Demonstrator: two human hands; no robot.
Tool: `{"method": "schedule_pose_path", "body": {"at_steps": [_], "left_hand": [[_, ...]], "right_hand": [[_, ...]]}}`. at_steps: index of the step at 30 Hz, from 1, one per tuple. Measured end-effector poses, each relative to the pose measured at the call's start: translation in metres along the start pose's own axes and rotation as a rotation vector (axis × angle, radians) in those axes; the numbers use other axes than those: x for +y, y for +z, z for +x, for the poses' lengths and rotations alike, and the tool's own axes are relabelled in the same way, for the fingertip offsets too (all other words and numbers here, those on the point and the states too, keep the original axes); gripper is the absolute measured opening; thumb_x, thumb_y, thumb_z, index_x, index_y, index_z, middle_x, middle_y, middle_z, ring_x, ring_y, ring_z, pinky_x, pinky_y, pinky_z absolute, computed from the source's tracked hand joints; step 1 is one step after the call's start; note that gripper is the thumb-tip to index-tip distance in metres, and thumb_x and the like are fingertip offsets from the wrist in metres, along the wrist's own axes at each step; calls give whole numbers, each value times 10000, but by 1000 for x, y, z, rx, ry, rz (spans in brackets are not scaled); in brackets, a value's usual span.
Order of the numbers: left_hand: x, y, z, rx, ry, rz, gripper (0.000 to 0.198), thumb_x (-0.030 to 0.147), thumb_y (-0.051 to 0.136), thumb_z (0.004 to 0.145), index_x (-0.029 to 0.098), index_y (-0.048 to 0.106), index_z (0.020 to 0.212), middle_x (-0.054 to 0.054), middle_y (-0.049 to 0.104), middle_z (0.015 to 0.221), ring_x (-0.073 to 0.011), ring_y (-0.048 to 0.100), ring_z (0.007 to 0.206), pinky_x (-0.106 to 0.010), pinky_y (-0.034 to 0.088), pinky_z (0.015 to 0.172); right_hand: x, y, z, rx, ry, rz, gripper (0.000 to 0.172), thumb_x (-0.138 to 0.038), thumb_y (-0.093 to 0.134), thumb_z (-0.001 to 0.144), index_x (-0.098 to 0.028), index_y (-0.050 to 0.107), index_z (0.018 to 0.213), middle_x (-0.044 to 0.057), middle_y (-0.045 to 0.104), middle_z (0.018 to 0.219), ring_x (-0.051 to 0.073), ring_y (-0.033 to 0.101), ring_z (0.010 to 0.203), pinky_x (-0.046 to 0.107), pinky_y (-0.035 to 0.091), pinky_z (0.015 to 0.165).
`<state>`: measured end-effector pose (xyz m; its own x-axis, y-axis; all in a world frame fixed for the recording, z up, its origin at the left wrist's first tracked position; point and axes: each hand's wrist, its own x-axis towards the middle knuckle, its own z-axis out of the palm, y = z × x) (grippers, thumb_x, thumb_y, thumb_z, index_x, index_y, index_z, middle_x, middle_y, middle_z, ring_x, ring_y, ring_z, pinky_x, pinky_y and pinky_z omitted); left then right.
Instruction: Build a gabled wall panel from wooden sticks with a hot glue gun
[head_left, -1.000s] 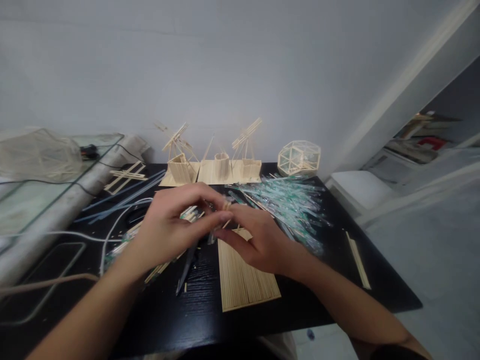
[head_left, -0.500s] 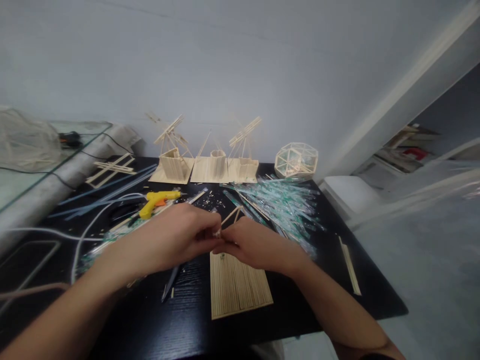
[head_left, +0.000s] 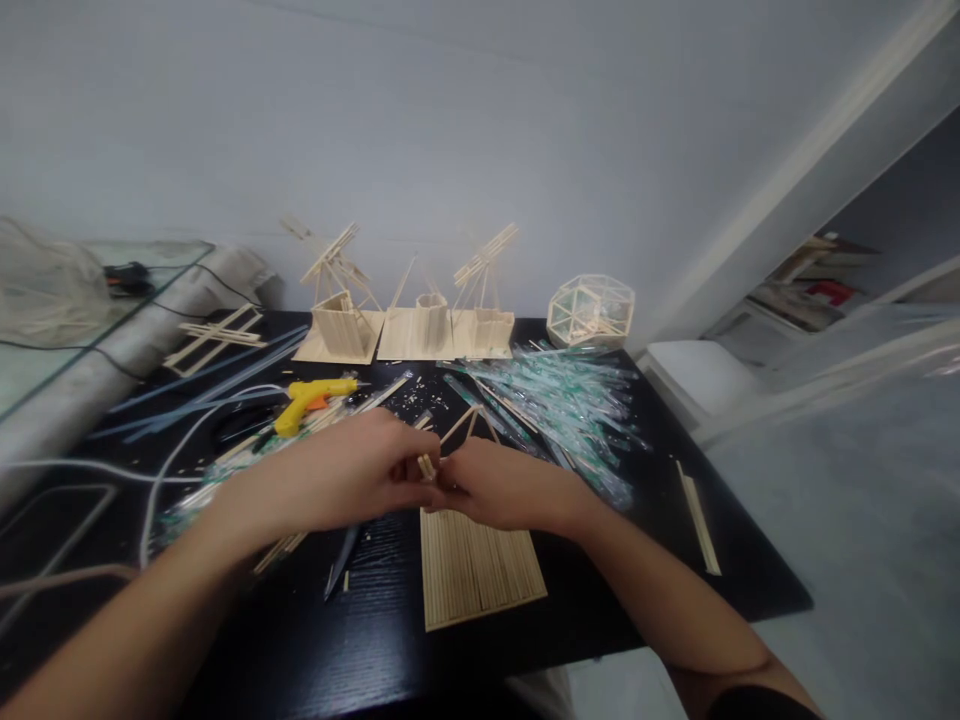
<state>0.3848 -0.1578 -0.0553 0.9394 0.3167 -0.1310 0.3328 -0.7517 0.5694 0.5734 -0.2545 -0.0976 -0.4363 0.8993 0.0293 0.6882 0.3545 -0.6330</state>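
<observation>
My left hand (head_left: 375, 462) and my right hand (head_left: 506, 482) meet fingertip to fingertip over a flat panel of thin wooden sticks (head_left: 484, 570). Both are closed. The ends of a small bundle of wooden sticks (head_left: 427, 467) poke out between the left fingers, pinched where the two hands meet. Behind the knuckles rises a peaked frame of thin sticks (head_left: 474, 410); its lower part is hidden by the hands, so I cannot tell whether it is joined to the panel.
A yellow glue gun (head_left: 307, 402) lies left of centre, with a white cord (head_left: 161, 480). Plastic-wrapped sticks (head_left: 570, 400) spread to the right. Stick models (head_left: 345, 330) and a polyhedral stick frame (head_left: 591, 310) stand along the wall. Loose sticks (head_left: 697, 520) lie near the right edge.
The stick ends between my fingers have turned into clearer view, angled up toward me. Both hands stay together above the panel, and the view has shifted slightly.
</observation>
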Motion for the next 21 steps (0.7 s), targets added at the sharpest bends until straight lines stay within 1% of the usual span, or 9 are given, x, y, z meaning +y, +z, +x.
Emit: {"method": "schedule_pose_path", "body": {"at_steps": [2,5,7,9,12,15,19,20,21], "left_hand": [[5,-7,-3,65,30,-48,254,530,686,927,300,782,877,12,754,736,-167,671,623,-278,479,563],[11,-14,-7,244,169,-69,407,487,527,1029,255,767,796,-11,750,763,-152,655,638,-287,509,623],[13,-15,-9,355,223,-117,447,443,468,1062,242,782,815,-30,764,816,-162,676,704,-303,533,675],[15,-14,-11,501,243,-250,428,454,474,1064,254,811,894,-41,782,866,-184,694,760,-324,546,674],[16,-13,-10,753,296,-539,381,516,537,1030,298,838,946,-52,801,924,-212,694,759,-356,543,600],[17,-14,-9,1000,323,-719,402,566,539,1001,319,836,889,-35,804,902,-194,668,645,-384,518,533],[15,-22,-14,1353,163,-650,442,551,398,1033,362,758,858,35,793,925,-173,636,655,-409,503,578],[14,-24,-16,1415,136,-605,456,585,382,1018,357,725,823,26,786,874,-188,634,675,-421,490,589],[15,-26,-17,1398,107,-537,535,665,319,997,347,688,776,1,764,784,-212,637,698,-433,469,592]], "right_hand": [[-11,-10,-4,-54,17,-20,252,-282,593,1032,-178,734,852,38,760,811,159,662,703,278,448,660],[-24,-24,-11,-21,-4,-25,233,-285,577,1054,-173,709,897,31,742,822,156,664,741,278,449,692],[-27,-34,-15,4,-34,50,253,-295,571,1060,-168,697,882,14,714,782,138,651,716,266,456,680],[-27,-42,-20,65,-64,195,238,-285,553,1067,-165,712,937,-19,672,738,106,628,666,237,461,642],[-25,-55,-27,267,-100,278,246,-292,535,1075,-176,745,1020,-55,564,672,73,512,569,216,398,549],[-17,-66,-34,457,-112,280,292,-343,550,1071,-187,777,973,-53,486,639,75,400,538,237,311,502],[14,-82,-36,695,-53,469,360,-493,593,1030,-195,761,918,-76,349,562,88,286,480,257,232,466],[25,-86,-36,809,-36,504,367,-522,609,1010,-199,745,899,-81,336,558,90,271,473,255,229,464],[37,-91,-35,935,7,507,356,-532,625,992,-205,727,893,-84,334,563,91,260,469,251,229,465]]}}
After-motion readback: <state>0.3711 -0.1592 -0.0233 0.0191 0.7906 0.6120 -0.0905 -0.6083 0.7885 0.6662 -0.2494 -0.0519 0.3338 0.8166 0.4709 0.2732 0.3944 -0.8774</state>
